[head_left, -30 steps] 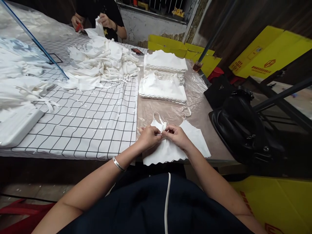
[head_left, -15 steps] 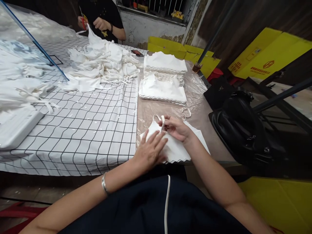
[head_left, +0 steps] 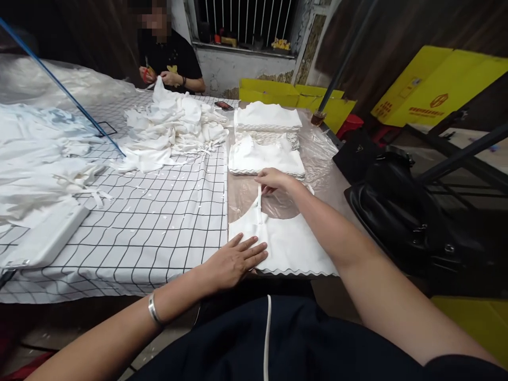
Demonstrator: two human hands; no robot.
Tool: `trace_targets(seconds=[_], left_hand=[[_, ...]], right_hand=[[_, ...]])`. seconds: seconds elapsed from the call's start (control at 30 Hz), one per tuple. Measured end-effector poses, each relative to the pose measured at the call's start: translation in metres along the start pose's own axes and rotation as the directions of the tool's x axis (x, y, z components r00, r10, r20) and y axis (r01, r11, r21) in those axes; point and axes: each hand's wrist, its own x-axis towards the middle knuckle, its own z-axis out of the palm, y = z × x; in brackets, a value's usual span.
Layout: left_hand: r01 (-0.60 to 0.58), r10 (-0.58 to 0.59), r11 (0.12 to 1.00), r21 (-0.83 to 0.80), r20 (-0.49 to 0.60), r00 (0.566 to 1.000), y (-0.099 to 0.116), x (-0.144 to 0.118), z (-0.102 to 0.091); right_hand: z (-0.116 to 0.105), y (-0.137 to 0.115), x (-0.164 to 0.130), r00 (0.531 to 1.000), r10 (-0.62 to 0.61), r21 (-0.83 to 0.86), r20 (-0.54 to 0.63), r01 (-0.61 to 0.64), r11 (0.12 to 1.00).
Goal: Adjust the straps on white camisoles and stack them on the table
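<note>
Plastic-covered table (head_left: 322, 153), white camisole (head_left: 296, 244) partly under spread left hand (head_left: 235, 260), right hand (head_left: 277, 181) pinching strap (head_left: 259, 203)

Tablecloth (head_left: 190, 225) bright, far R v. dim, edges stretched, bag (head_left: 391, 196) detail prob. lost

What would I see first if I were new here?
Probably the white top, front and centre: the left hand lies flat on it, the right hand pinches its strap. Next, the bright yellow box at upper right and the heap of white cloth by the other person.
</note>
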Motion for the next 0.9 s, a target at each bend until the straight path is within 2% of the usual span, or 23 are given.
trace_targets(seconds=[0.03,0.07,0.13,0.17,0.2,0.27,0.3,0.37,0.47,0.57,0.63,0.73,0.87,0.9], left_hand=[[0.012,-0.012,1.0,-0.005,0.021,1.0,-0.001,-0.003,-0.003],[0.023,-0.022,1.0,-0.008,0.039,0.999,-0.001,-0.007,-0.007],[0.027,-0.026,0.999,-0.02,0.058,0.998,0.0,-0.011,-0.018],[0.02,-0.018,0.999,-0.037,0.051,0.999,0.001,-0.01,-0.025],[0.012,-0.011,0.998,-0.063,0.029,1.0,0.001,-0.006,-0.033],[0.027,-0.035,0.99,-0.137,-0.059,0.998,-0.001,0.017,-0.049],[0.059,-0.08,0.982,-0.178,-0.113,0.99,-0.002,0.035,-0.056],[0.165,-0.219,0.953,-0.252,-0.203,0.954,-0.005,0.085,-0.065],[0.353,-0.433,0.874,-0.336,-0.205,0.878,-0.008,0.168,-0.063],[0.465,-0.568,0.712,-0.527,-0.042,0.822,-0.007,0.227,-0.054],[0.472,-0.579,0.62,-0.627,0.04,0.814,-0.007,0.247,-0.053],[0.448,-0.539,0.541,-0.712,0.116,0.835,-0.012,0.257,-0.064],[0.392,-0.368,0.326,-0.86,0.266,0.891,-0.022,0.258,-0.089],[0.384,-0.358,0.321,-0.866,0.265,0.895,-0.023,0.257,-0.093]], right_hand=[[-0.013,0.005,-0.01,0.989,-0.074,-0.115,-0.125,0.06,0.992],[-0.027,0.014,-0.022,0.949,-0.178,-0.234,-0.261,0.116,0.965],[-0.047,0.044,-0.056,0.788,-0.402,-0.415,-0.466,0.206,0.886],[-0.05,0.064,-0.075,0.721,-0.469,-0.439,-0.509,0.251,0.863],[-0.047,0.087,-0.094,0.683,-0.535,-0.462,-0.496,0.315,0.83],[-0.028,0.134,-0.128,0.681,-0.637,-0.545,-0.361,0.4,0.737],[-0.015,0.154,-0.142,0.7,-0.656,-0.599,-0.283,0.404,0.691],[0.013,0.182,-0.158,0.748,-0.633,-0.682,-0.201,0.356,0.638],[0.037,0.193,-0.165,0.801,-0.57,-0.741,-0.183,0.268,0.615],[0.039,0.186,-0.164,0.817,-0.546,-0.751,-0.186,0.24,0.616],[0.038,0.182,-0.165,0.817,-0.546,-0.749,-0.187,0.241,0.617],[0.039,0.184,-0.167,0.803,-0.562,-0.74,-0.197,0.255,0.623],[0.043,0.188,-0.167,0.777,-0.588,-0.714,-0.226,0.279,0.643],[0.044,0.188,-0.167,0.772,-0.593,-0.708,-0.23,0.286,0.646]])
